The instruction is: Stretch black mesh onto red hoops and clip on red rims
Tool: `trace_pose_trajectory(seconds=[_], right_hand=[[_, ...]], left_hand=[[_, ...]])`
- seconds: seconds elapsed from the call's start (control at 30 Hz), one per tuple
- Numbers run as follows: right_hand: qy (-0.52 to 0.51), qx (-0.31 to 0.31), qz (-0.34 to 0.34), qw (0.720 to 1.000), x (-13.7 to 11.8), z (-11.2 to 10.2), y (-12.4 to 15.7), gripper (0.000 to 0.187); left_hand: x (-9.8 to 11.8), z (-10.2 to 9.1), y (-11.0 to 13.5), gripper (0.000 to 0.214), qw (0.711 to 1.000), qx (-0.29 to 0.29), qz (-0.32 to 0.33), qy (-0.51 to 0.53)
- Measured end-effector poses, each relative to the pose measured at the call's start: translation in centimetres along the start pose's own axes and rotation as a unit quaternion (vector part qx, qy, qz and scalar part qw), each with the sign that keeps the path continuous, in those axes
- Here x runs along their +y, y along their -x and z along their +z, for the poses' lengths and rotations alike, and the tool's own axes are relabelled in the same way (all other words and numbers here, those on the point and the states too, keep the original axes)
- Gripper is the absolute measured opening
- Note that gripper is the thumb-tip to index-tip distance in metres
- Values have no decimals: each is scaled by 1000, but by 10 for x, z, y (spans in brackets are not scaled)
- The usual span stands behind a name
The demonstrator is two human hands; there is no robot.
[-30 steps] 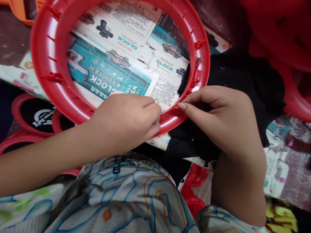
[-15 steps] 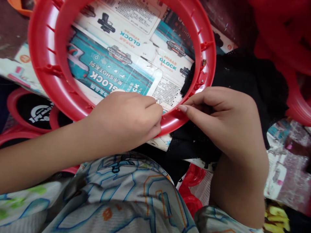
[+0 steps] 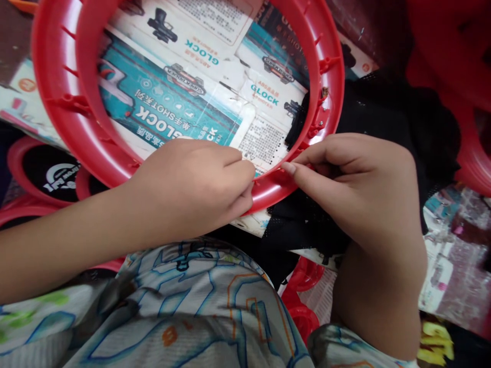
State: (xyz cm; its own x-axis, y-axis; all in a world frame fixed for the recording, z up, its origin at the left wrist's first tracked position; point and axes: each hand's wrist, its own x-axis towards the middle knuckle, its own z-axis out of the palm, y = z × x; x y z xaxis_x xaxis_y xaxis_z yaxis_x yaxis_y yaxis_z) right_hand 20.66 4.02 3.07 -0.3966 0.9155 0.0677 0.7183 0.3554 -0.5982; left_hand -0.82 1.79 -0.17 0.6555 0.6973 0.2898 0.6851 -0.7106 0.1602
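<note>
A large red plastic ring with a ribbed, channelled rim lies tilted over printed cardboard. My left hand is closed in a fist on the ring's near side, gripping the rim; its fingertips are hidden. Just to its right, my right hand has thumb and forefinger pinched together at the channel of the same rim. Whatever is between those fingertips is too small or too covered to name. Several tiny shiny bits sit in the channel beyond my right hand.
Printed cardboard shows through the ring. Black mesh fabric is bunched at the right. Red rings with black centres are at the lower left. Further red plastic parts stand at the right, and something yellow lies lower right.
The ring has shifted slightly to the left and up in view, along with the cardboard. Both hands keep nearly the same grip and place.
</note>
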Motion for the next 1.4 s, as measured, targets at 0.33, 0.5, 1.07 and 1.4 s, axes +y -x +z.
trace_pose_trajectory(seconds=[0.33,0.5,1.07,1.4], right_hand=[[4,-6,3,1000,2,-2,-1,10],[-4,-14,2,1000,2,-1,-2,11],[13,-48,49,998,-3,-6,-13,19],[79,-8,-2,997,1,-1,-8,17]], left_hand=[[-2,2,5,34,999,-19,-8,27],[-2,4,4,35,1000,-15,-4,20],[9,-21,-55,29,936,-281,-206,56],[12,-7,-52,39,954,-240,-173,-52]])
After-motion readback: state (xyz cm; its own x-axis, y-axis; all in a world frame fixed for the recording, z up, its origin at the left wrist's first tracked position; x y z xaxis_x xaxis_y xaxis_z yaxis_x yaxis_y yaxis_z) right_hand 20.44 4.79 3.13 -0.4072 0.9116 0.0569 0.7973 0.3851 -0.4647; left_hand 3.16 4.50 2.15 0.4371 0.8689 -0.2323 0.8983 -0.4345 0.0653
